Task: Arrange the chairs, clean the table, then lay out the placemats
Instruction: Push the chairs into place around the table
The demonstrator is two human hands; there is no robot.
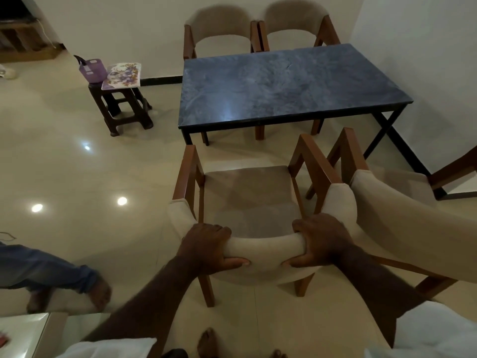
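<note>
My left hand (214,244) curls tight round the soft, round cloth back of the brown wooden chair (247,195). My right hand (320,241) grips it too. The chair stands near the front edge of the dark, shiny table (284,81).

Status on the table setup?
Done: far chairs tucked at the table. In hand: left hand and right hand grip the near chair, short of the table. Left: the chair beside it, wiping, and the placemats, on the stool by the spray bottle.
</note>
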